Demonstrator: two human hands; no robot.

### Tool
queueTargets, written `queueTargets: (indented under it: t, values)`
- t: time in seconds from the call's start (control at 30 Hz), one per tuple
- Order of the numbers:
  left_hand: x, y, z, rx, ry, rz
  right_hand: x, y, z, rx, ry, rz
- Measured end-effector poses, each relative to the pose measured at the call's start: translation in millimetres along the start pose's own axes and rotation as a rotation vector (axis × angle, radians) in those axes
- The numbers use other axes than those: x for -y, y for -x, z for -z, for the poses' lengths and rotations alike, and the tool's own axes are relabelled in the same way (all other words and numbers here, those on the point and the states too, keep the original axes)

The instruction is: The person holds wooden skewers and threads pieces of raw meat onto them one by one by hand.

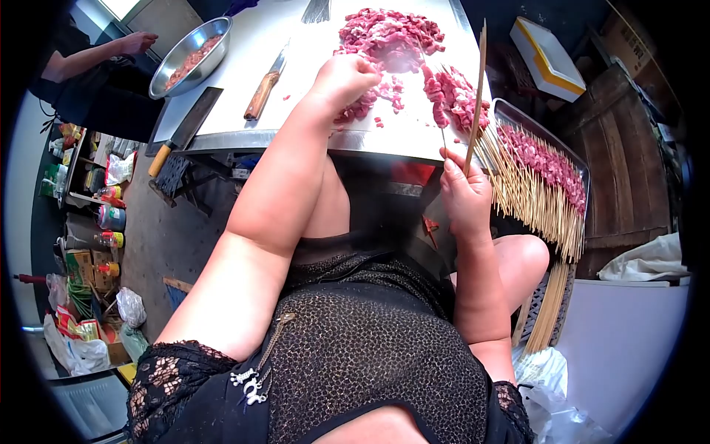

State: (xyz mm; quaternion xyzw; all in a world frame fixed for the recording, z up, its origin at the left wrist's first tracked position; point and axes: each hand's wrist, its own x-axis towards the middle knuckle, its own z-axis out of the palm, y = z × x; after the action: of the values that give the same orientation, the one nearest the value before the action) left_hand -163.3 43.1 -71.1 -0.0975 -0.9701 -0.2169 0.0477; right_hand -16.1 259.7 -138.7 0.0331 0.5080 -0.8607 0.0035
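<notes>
Gripping slender bamboo skewers (480,78), the right hand (466,194) is positioned in front of the near edge of a white tabletop (229,112), its fingers curled closely about the sticks, which rise past the thumb. Just beside them, a single skewer threaded with raw meat (435,98) extends over the table, its bare lower end reaching the right fingertips. The left hand (346,80) is at the near side of a pile of diced raw meat (388,31), its fingers bent inward with little space between them; whether a piece is held cannot be told. The diced meat lies on the tabletop, mostly beyond the left hand, with small scraps scattered nearer the edge. To the right, a metal tray (586,185) contains a dense row of loaded skewers (543,159), their meat toward the far side and their bare sticks toward the wearer. To the left on the table are a wooden-handled knife (262,92), a broad-bladed cleaver (194,120) whose handle projects beyond the edge, and a steel bowl (164,80) of cut meat (196,63). Beyond the bowl, at upper left, appears another person's hand (139,42).
</notes>
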Motion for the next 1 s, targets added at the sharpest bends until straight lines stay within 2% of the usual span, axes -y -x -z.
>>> queueTargets:
  t: [0.07,0.1,0.17,0.23,0.3,0.57,0.63,0.83,1.0]
  values:
    - [2.2,3.1,1.2,-0.025,0.859,0.083,-2.0,-0.7,3.0,0.022,0.009,-0.005]
    - [1.4,2.8,1.8,-0.025,0.856,0.082,-3.2,-1.1,4.0,0.049,0.023,-0.014]
    - [-0.8,2.0,3.7,-0.064,1.341,0.103,-5.9,-0.7,4.4,0.063,0.076,-0.025]
    - [-1.1,0.3,4.0,-0.048,1.444,0.122,-6.1,-0.3,2.4,0.077,0.13,-0.033]
    - [-2.4,1.8,3.3,0.069,1.653,0.069,-6.5,1.5,-0.1,0.078,0.165,-0.049]
    - [-19.5,11.2,8.5,0.173,1.717,0.039,-7.1,1.5,-1.5,0.056,0.188,-0.071]
    - [-20.7,10.5,7.3,0.123,1.637,0.063,-8.2,1.8,-0.6,0.065,0.191,-0.068]
    - [-23.8,11.4,7.4,0.037,1.681,0.069,-13.1,-0.7,2.1,0.084,0.187,-0.035]
    - [-26.9,13.6,5.5,0.059,1.688,0.09,-11.2,0.7,-0.5,0.05,0.202,-0.009]
